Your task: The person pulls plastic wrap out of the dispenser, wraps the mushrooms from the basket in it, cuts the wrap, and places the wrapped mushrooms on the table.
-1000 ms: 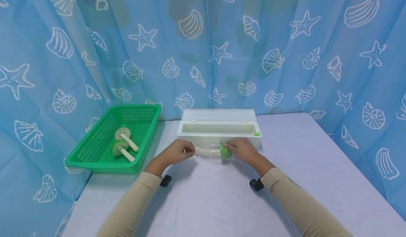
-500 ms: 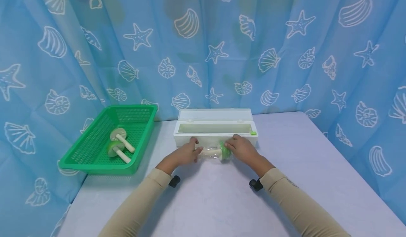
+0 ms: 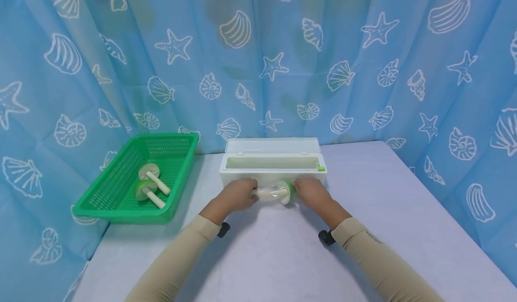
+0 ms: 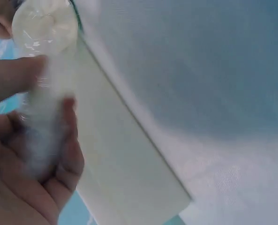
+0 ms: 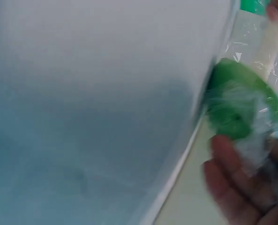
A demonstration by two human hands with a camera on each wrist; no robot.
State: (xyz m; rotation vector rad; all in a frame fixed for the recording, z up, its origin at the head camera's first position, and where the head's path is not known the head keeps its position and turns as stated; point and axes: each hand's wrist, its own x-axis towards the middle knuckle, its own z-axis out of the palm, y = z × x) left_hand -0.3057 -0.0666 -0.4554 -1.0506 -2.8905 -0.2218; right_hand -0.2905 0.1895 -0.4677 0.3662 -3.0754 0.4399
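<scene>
Between both hands, in front of a white box, is a mushroom with a green cap and pale stem [image 3: 272, 193], wrapped in clear film. My left hand [image 3: 238, 194] curls its fingers round the stem end; the left wrist view shows the pale underside of the cap [image 4: 45, 23]. At the cap end, my right hand [image 3: 313, 195] pinches the gathered clear film [image 5: 253, 152] just beyond the green cap [image 5: 230, 93]. Both hands hold the mushroom close against the front of the long white box [image 3: 274, 164], and fingers hide part of the film.
The box's lid [image 3: 272, 145] stands raised at the back, and a small green piece [image 3: 321, 168] sits at its right end. To the left, a green basket [image 3: 183, 181] holds two more mushrooms, one with a green cap [image 3: 142, 188]. A patterned blue curtain [image 3: 258, 46] hangs behind the table.
My left hand has moved right, from the film's left end to curl round the stem end. The mushroom has turned so the cap's underside shows, and my right fingers have closed on film past the cap.
</scene>
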